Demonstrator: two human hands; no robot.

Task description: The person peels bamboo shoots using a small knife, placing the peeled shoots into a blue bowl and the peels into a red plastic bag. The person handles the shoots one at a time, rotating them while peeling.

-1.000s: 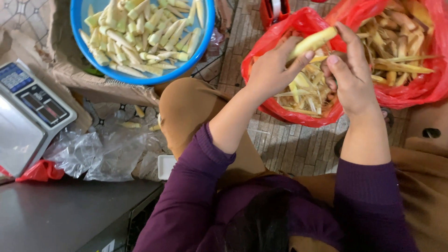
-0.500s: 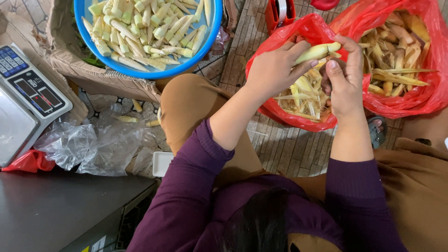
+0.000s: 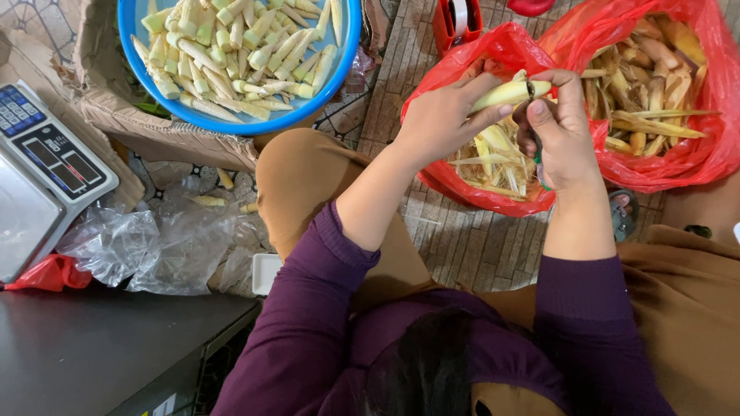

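My left hand (image 3: 443, 115) grips a pale yellow peeled shoot (image 3: 510, 92) and holds it level over a red plastic bag (image 3: 493, 46). My right hand (image 3: 559, 127) meets the shoot's right end, fingers curled around a small green-handled tool (image 3: 539, 158) whose blade is hidden. Peelings (image 3: 493, 158) lie in the bag under both hands. A second red bag (image 3: 697, 154) to the right holds unpeeled brownish shoots (image 3: 644, 85).
A blue basin (image 3: 239, 122) full of peeled shoots sits upper left on a cardboard box (image 3: 154, 127). A digital scale (image 3: 42, 169) stands at the left edge, crumpled clear plastic (image 3: 139, 246) beside it. A red tape dispenser (image 3: 455, 23) lies at the top.
Both hands have stayed over the red bag, and the shoot has turned from tilted to nearly level. My right thumb has slid along the shoot's right end.
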